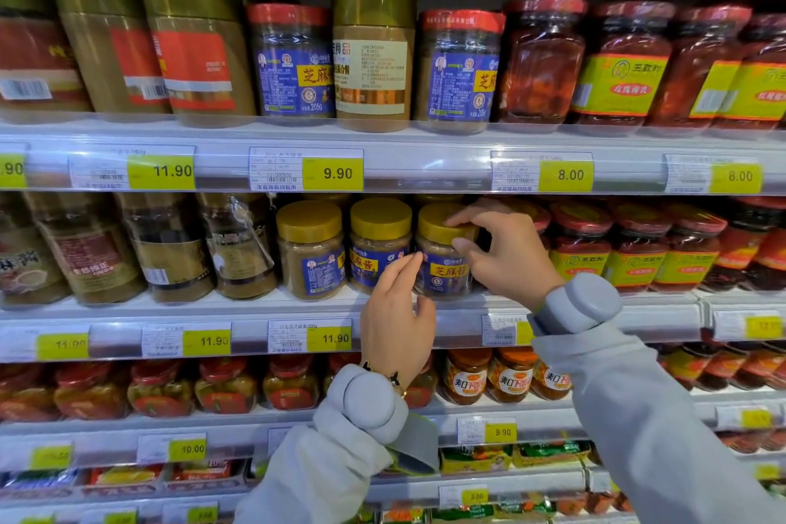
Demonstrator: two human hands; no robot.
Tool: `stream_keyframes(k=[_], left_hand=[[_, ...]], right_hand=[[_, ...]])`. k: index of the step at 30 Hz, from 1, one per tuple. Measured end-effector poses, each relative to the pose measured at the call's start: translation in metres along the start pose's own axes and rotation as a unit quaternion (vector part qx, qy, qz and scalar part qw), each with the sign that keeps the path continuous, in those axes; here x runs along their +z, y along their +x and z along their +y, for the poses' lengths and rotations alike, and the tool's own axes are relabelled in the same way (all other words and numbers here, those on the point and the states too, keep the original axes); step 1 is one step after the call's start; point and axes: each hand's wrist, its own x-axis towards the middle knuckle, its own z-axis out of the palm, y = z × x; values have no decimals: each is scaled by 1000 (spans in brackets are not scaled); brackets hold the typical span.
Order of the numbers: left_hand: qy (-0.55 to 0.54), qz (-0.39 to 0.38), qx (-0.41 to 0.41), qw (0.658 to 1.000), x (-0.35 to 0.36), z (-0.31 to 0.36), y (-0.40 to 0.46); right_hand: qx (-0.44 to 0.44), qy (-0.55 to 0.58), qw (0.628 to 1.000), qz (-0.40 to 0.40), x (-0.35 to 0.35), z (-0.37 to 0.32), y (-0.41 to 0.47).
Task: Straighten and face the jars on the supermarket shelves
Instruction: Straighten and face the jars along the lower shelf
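Note:
Three yellow-lidded sesame paste jars with blue labels stand on the middle shelf (238, 306). My right hand (506, 251) pinches the yellow lid of the right jar (442, 268), thumb in front and fingers on top. My left hand (397, 306) reaches up from below, its fingertips touching that jar's left side, in the gap beside the middle jar (378, 247). The left jar (312, 251) stands turned, its label facing right. The right jar's label faces forward.
Red-lidded chili jars (638, 251) fill the middle shelf to the right, dark-lidded jars (170, 247) to the left. The top shelf holds tall gold-lidded jars (372, 43), blue-label jars and red pickle jars. Price tag rails (331, 172) run along each shelf edge. Lower shelves carry more jars.

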Motion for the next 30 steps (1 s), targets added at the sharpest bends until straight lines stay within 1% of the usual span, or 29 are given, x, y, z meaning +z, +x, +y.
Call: stream_keyframes(k=[2, 7, 17, 26, 30], left_hand=[[9, 4, 3, 1000, 0, -1, 1], [19, 4, 5, 1000, 2, -2, 1], [26, 11, -3, 1000, 4, -3, 1], [-3, 10, -6, 1000, 3, -2, 0], [-38, 14, -7, 999, 2, -1, 1]], right_hand=[[-10, -4, 1000, 9, 2, -1, 0], [-3, -6, 1000, 29, 4, -2, 1], [-7, -13, 1000, 23, 3, 0, 2], [-11, -17, 1000, 6, -1, 0, 5], [-15, -15, 1000, -5, -3, 0, 7]])
